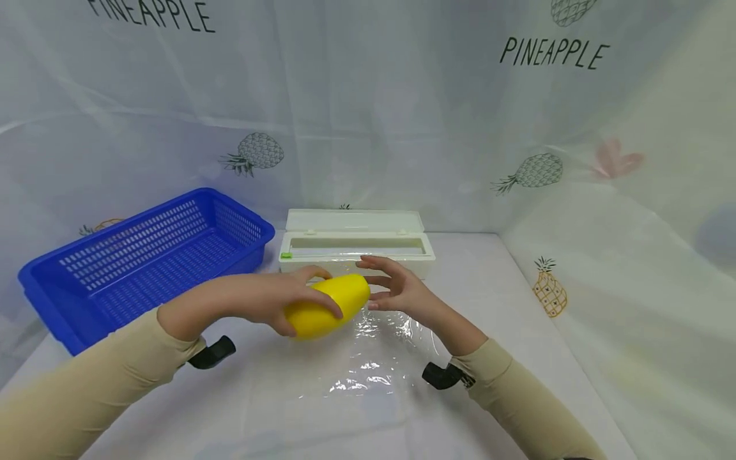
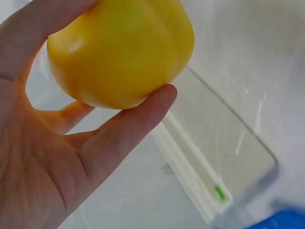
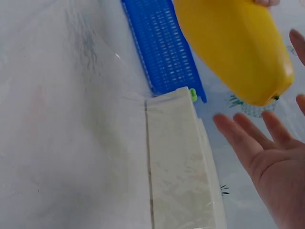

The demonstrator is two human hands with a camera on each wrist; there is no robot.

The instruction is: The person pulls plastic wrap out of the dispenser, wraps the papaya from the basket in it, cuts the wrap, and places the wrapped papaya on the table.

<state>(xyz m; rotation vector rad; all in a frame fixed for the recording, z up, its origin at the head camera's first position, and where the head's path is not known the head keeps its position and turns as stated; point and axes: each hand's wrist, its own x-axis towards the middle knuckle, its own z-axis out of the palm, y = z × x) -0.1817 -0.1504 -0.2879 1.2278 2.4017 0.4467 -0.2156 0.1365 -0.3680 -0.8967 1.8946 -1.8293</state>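
My left hand (image 1: 267,300) grips a smooth, oblong yellow fruit (image 1: 352,292), papaya-like in shape, with fingers and thumb around its near end. In the right wrist view a small dark stem spot shows at its far tip. My right hand (image 1: 405,297) is held beside that tip, fingers spread and loosely bent, holding nothing. Below the hands, a sheet of clear cling film (image 1: 368,370) spreads toward me over the white table. It comes from a white cling film dispenser (image 1: 345,265) with its lid (image 1: 353,221) raised and a green slider (image 1: 286,255) at its left end.
A blue slotted plastic basket (image 1: 155,255) stands on the left, its right end close to the dispenser. Behind and to the right hangs a pale curtain (image 1: 391,128) printed with pineapples. The white table (image 1: 466,268) continues right of the dispenser.
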